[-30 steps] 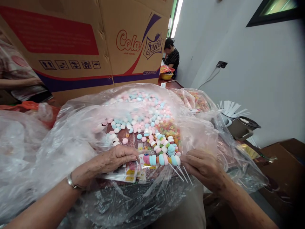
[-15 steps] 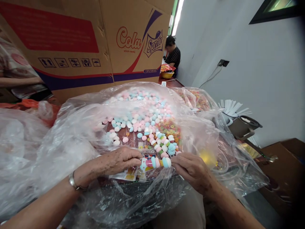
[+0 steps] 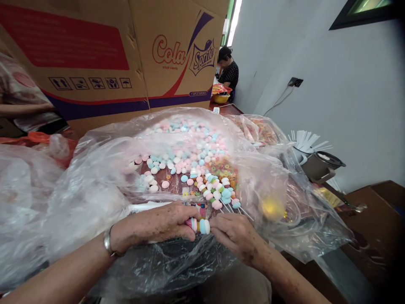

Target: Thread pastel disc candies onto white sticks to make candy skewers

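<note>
Between my hands lies a candy skewer (image 3: 204, 226) of white, blue, pink and yellow pieces. My left hand (image 3: 158, 219) is closed round its left part, with thumb and fingers on either side, hiding that end. My right hand (image 3: 237, 234) pinches the skewer's other end, where the stick is covered by my fingers. Just beyond them, several finished-looking candy skewers (image 3: 218, 194) rest in a pile, their white sticks pointing toward me. Loose pink, white and blue candies (image 3: 186, 158) spread behind, beside small ring-shaped gummies (image 3: 226, 166).
Clear plastic sheeting (image 3: 95, 169) surrounds the candies. A large cardboard box (image 3: 139, 50) stands behind. To the right are a dark mug (image 3: 319, 164), white strips (image 3: 305, 141) and another cardboard box (image 3: 376, 207). A co-worker (image 3: 229, 69) sits in the background; another person's arm shows at left.
Both hands have moved closer together, and the skewer has come left and nearer to me. My left hand now covers more of it.
</note>
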A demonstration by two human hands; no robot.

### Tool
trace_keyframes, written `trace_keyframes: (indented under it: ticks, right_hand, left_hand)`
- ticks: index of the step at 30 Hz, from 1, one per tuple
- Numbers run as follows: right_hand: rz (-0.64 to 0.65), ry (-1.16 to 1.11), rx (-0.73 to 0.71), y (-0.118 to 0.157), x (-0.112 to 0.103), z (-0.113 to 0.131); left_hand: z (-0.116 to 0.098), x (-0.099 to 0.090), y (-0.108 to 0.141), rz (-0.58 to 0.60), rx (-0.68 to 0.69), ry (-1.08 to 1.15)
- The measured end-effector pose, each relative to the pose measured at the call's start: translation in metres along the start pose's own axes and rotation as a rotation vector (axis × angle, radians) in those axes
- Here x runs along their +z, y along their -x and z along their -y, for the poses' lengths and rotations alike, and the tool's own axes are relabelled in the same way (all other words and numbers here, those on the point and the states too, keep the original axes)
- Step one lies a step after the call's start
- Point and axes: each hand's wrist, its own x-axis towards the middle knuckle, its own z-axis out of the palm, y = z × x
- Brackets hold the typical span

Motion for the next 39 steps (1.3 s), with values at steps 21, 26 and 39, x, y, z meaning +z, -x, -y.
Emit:
trace_keyframes:
  ticks: [21,26,39]
  right_hand:
    - [-0.311,-0.409,0.413,-0.005,0.033,0.025]
    - [-0.283,-0.366,0.342,-0.010,0.046,0.035]
    - [-0.309,-0.532,0.484,-0.023,0.066,0.054]
  left_hand:
    - [-0.015,0.046,0.025,-1.167,-0.254,1.035]
    - [-0.021,0.039,-0.004,-1.387,-0.081,1.255]
    - [-0.011,0.065,-0.032,-1.199,-0.097,1.374]
